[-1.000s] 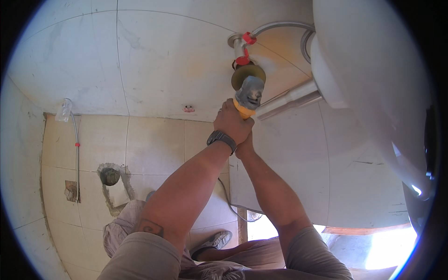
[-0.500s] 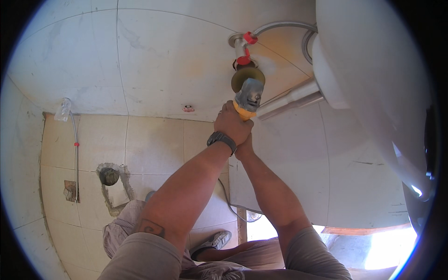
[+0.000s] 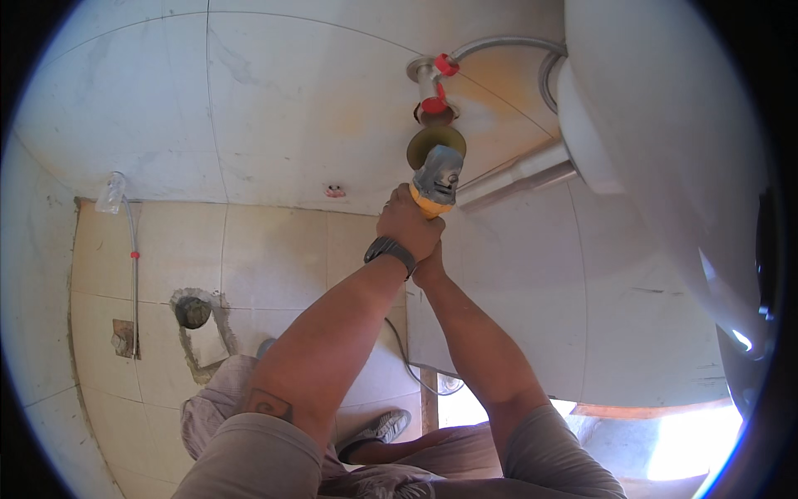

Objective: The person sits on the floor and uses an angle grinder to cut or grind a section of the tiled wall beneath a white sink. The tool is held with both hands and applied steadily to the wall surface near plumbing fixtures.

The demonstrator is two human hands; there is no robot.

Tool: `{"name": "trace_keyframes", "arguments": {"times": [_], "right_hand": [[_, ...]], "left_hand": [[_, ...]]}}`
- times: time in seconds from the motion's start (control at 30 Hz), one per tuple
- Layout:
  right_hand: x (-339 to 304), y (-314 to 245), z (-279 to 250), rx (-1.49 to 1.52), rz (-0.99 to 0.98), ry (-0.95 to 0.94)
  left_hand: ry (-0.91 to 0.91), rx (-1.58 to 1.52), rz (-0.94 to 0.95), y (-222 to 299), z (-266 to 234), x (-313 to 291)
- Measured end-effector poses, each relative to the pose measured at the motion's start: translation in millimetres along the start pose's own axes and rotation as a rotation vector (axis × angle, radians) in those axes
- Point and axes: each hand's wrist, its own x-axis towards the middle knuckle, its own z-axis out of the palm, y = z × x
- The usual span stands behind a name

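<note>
Both hands grip a yellow-bodied angle grinder (image 3: 435, 179) with a grey head. Its round disc (image 3: 434, 143) sits against a wall valve with red caps (image 3: 435, 104). My left hand (image 3: 407, 223), wearing a dark wristwatch (image 3: 391, 249), wraps around the grinder's body from the left. Beneath and behind it, my right hand (image 3: 431, 268) is mostly hidden and closes on the grinder's rear. A grey flexible hose (image 3: 507, 41) curves from the valve toward a white basin (image 3: 665, 141) at the upper right.
A chrome drain pipe (image 3: 519, 175) runs from the basin into the tiled wall. On the beige tiled floor there is a rough drain hole (image 3: 193, 312), a thin pipe with a plastic cap (image 3: 133, 249) along the left wall, and the grinder's cable (image 3: 407, 353).
The grinder and both hands have shifted slightly upward toward the valve; otherwise the grip and posture stay the same.
</note>
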Motion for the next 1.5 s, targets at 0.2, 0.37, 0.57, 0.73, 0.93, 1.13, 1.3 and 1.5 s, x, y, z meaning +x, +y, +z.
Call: {"name": "trace_keyframes", "arguments": {"times": [0.2, 0.37, 0.57, 0.73, 0.93, 1.13, 1.3, 1.5], "right_hand": [[9.1, 0.5, -11.6, -0.219, -0.104, 0.084], [19.9, -12.1, -36.3, -0.058, -0.141, 0.04], [23.0, -21.0, -31.0, 0.76, 0.073, 0.07], [27.4, -16.5, -33.3, 0.662, 0.08, 0.092], [51.0, 7.3, -43.7, 0.833, 0.207, 0.05], [49.7, 13.8, -47.0, 0.997, 0.265, 0.066], [46.5, 4.2, -43.3, 0.917, 0.302, 0.092], [40.6, 12.0, -37.3, 0.482, 0.081, 0.082]], "left_hand": [[0.025, -0.069, 0.093, 5.5, 5.8, 3.4], [0.035, -0.151, 0.125, 14.4, 10.3, 10.9], [-0.07, -0.099, 0.111, 17.8, 20.6, 19.4], [-0.025, -0.079, 0.115, 18.0, 27.1, 24.0], [-0.012, -0.082, 0.133, 21.8, 28.9, 32.7], [-0.076, -0.052, 0.074, 26.5, 24.9, 30.1], [-0.075, -0.062, 0.068, 28.1, 20.4, 26.9], [-0.083, -0.061, 0.061, 26.0, 19.6, 25.8]]}}
